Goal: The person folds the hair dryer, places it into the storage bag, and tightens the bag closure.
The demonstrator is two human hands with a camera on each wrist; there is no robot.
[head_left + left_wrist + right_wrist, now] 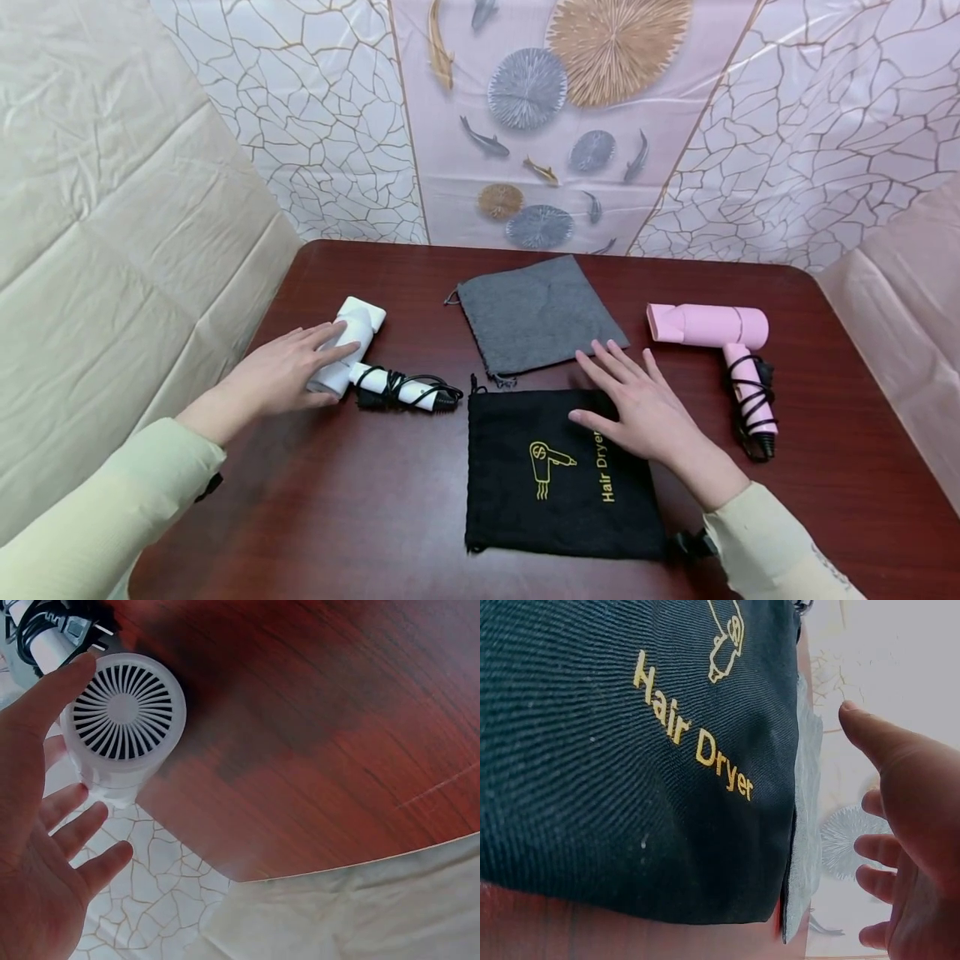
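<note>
A white hair dryer (360,323) lies at the left of the table, black cord wound round its handle. Over its barrel is my left hand (281,373), fingers loosely extended. The left wrist view shows the dryer's round rear grille (124,709), with the thumb at its edge and the other fingers spread alongside. My right hand (648,412) hovers with spread fingers above a black drawstring pouch (517,521), holding nothing. Yellow "Hair Dryer" lettering (694,727) and a dryer drawing mark that pouch. Behind it lies a flat grey drawstring pouch (536,317).
A pink hair dryer (705,325) with a cord-wrapped handle lies on the right of the dark red-brown table (360,517). Patterned sheeting (337,125) hangs behind the table's back edge, and pale quilted cloth (135,225) slopes along the left side.
</note>
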